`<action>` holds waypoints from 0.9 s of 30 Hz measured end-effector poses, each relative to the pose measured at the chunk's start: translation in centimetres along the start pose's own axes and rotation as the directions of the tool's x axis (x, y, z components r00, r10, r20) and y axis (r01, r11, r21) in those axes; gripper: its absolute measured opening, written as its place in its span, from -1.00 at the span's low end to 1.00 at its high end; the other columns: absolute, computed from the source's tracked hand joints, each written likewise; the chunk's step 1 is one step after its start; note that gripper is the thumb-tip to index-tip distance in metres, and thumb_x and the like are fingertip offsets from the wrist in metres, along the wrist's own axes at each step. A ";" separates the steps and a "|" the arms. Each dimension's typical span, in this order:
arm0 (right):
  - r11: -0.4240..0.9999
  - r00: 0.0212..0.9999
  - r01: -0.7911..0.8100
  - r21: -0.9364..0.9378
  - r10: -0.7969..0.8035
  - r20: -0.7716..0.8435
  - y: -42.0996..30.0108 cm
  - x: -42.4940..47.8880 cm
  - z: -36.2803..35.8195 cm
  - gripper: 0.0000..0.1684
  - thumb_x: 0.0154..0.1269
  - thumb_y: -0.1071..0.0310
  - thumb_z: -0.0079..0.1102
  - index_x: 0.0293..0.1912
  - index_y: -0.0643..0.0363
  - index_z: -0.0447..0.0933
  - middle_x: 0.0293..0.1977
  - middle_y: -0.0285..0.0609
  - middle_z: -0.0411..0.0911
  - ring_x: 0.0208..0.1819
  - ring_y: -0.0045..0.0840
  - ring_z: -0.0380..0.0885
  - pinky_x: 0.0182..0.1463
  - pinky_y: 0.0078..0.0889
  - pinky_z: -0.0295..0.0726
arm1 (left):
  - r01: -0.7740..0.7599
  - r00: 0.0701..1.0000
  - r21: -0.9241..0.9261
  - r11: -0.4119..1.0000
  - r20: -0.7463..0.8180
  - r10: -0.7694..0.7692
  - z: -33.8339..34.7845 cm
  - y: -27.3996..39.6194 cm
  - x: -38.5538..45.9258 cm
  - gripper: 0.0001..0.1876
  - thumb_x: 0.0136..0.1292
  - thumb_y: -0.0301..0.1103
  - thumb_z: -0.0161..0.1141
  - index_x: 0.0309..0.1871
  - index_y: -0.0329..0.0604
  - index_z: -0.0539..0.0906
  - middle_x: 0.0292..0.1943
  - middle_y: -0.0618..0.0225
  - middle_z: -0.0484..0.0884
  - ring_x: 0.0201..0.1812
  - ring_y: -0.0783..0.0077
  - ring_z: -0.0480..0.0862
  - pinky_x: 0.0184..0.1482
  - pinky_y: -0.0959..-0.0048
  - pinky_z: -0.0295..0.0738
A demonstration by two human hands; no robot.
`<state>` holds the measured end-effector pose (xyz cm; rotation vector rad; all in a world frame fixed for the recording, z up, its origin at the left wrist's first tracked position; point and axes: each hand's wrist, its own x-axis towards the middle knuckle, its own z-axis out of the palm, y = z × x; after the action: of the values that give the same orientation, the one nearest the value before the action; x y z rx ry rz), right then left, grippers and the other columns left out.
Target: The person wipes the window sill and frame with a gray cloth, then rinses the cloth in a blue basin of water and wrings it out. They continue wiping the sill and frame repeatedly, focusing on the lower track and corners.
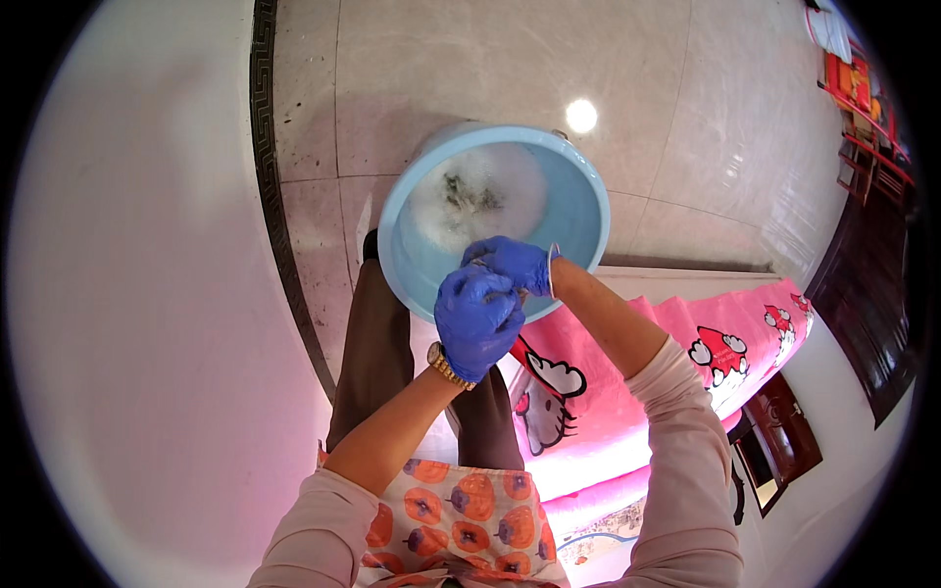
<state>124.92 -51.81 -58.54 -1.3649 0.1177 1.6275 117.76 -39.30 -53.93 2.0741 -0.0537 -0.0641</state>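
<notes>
A light blue plastic basin (581,213) stands on the tiled floor, with white suds (514,176) and dark, blurred matter (470,197) inside. Over its near rim my two hands meet, both in blue gloves. My left hand (478,316), with a gold-coloured watch (448,366) at the wrist, has its fingers curled. My right hand (511,263) wears a pale bangle (553,270) and is bent against the left one. A small brownish bit shows between them, but the fingers hide what it is and whether each hand grips it.
A pink cartoon-printed cover (625,360) hangs close on the right. At the left a white wall (147,294) meets a dark patterned floor border (283,242). Red furniture (864,95) stands far off at the upper right, with a dark brown door (783,434) lower right.
</notes>
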 end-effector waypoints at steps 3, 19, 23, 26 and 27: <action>0.990 0.987 -0.072 0.121 0.088 -0.134 0.5 0.1 0.4 -0.68 0.28 0.20 0.03 -0.18 0.24 0.56 -0.26 -0.11 0.57 -0.24 -0.48 0.57 -0.23 -0.42 0.59 | -0.014 0.998 0.017 1.000 0.060 0.013 -0.2 -0.2 0.1 -0.83 -0.26 -0.48 0.35 -0.55 -0.06 0.58 -0.28 0.41 0.56 -0.17 0.20 0.52 -0.08 0.24 0.44; 0.621 0.575 0.682 0.385 -0.131 -0.808 0.6 -8.9 4.0 -0.80 0.24 0.49 0.06 -0.13 0.27 0.54 -0.08 -0.15 0.56 0.04 -0.46 0.47 0.20 -0.47 0.35 | 0.813 0.277 -0.526 -0.250 0.727 -0.629 -2.0 -0.6 -6.3 -0.60 0.35 -0.11 -0.01 0.19 -0.04 0.41 0.04 0.26 0.54 -0.06 0.35 0.61 -0.17 0.35 0.62; 0.597 0.495 0.777 0.199 -0.386 -0.778 -2.9 -15.0 9.5 -0.69 0.15 0.54 0.02 -0.07 0.29 0.51 0.01 -0.09 0.53 0.25 -0.34 0.32 0.36 -0.30 0.18 | 0.550 0.324 -0.598 -0.582 0.796 -0.511 -5.9 4.4 -7.1 -0.62 0.29 -0.26 0.01 0.17 -0.05 0.47 0.08 0.20 0.56 0.05 0.32 0.57 0.08 0.29 0.50; 0.665 0.466 0.742 0.079 -0.428 -0.774 -3.3 -18.2 12.4 -0.57 0.03 0.66 0.00 -0.04 0.26 0.51 0.03 -0.12 0.52 0.30 -0.31 0.28 0.39 -0.27 0.14 | 0.461 0.598 -0.763 -0.452 0.644 -0.478 -9.8 7.4 -8.2 -0.58 0.16 -0.45 0.04 0.15 -0.10 0.48 0.06 0.19 0.56 0.10 0.28 0.53 0.20 0.36 0.40; 0.750 0.449 0.658 -0.065 -0.460 -0.766 -3.7 -19.4 13.6 -0.56 0.01 0.67 0.01 -0.05 0.23 0.52 0.03 -0.13 0.52 0.29 -0.32 0.30 0.37 -0.29 0.16 | 0.488 0.617 -0.798 -0.354 0.602 -0.506 -11.4 8.5 -8.7 -0.60 0.11 -0.50 0.05 0.08 -0.13 0.49 0.03 0.21 0.57 0.08 0.28 0.54 0.17 0.36 0.41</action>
<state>116.05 -53.17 -36.29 -1.5747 0.2995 0.3784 109.74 -32.91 -40.77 0.3020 0.8046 -0.5159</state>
